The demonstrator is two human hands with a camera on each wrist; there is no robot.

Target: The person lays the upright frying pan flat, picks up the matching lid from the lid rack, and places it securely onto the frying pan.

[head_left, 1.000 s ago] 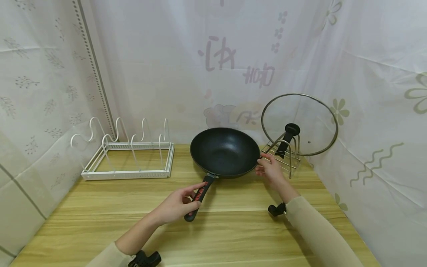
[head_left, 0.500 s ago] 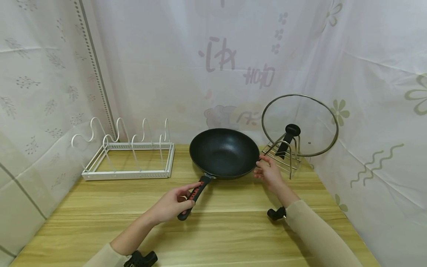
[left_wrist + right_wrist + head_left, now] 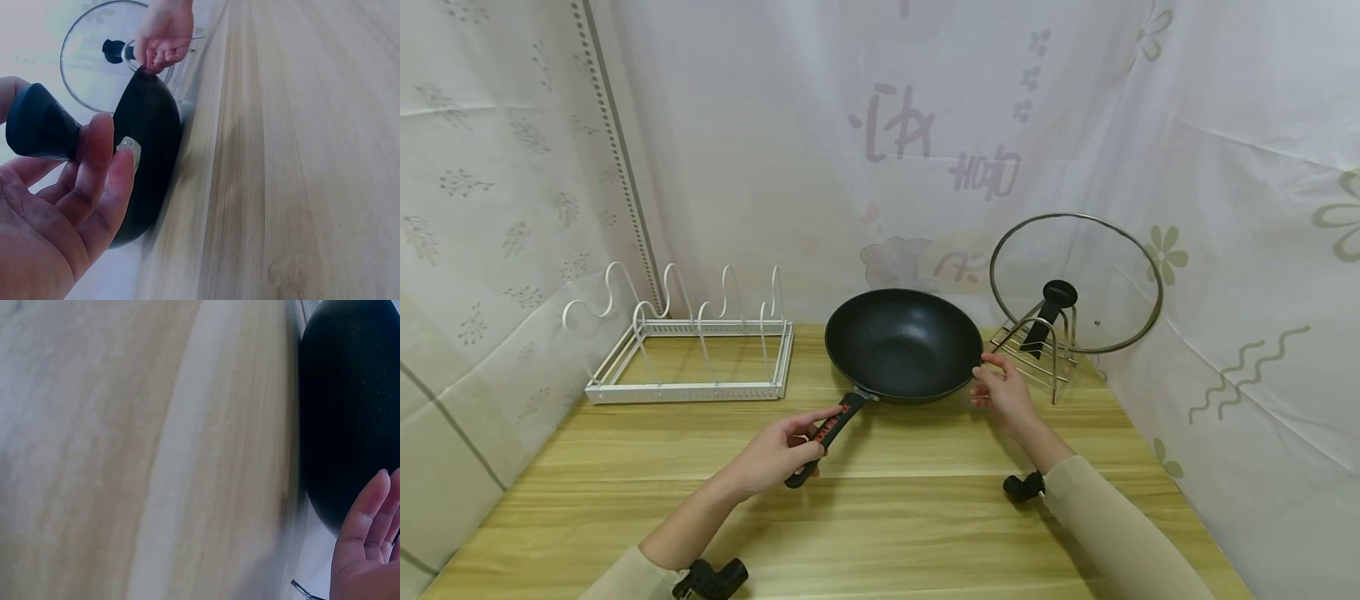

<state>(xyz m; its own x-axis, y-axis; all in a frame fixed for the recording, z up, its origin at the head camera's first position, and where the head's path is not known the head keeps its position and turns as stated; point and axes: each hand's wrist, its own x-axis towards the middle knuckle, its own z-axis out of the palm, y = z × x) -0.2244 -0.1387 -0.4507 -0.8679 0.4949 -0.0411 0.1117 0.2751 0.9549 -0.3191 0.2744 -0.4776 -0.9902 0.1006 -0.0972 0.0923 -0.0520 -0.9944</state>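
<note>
A black wok (image 3: 902, 342) sits in the middle of the wooden table. Its long black handle (image 3: 837, 427), with red lettering, slants toward the front left. My left hand (image 3: 775, 454) holds this handle between thumb and fingers. At the wok's right edge, my right hand (image 3: 1009, 398) pinches the rim. The left wrist view shows the handle's end (image 3: 40, 125) above the fingers, with the wok (image 3: 153, 131) beyond. In the right wrist view, curved fingers (image 3: 356, 528) lie against the dark underside of the wok (image 3: 350, 412); the thumb is hidden there.
To the left stands a white wire rack (image 3: 685, 392) with upright loops. A glass lid (image 3: 1116, 275) with a black knob leans in a small metal stand (image 3: 1054, 367), close behind my right hand. Patterned cloth (image 3: 760, 167) hangs along the back and sides.
The wok's handle has swung to the left with my left hand, turning the pan slightly. My right hand has shifted a little toward me at the rim.
</note>
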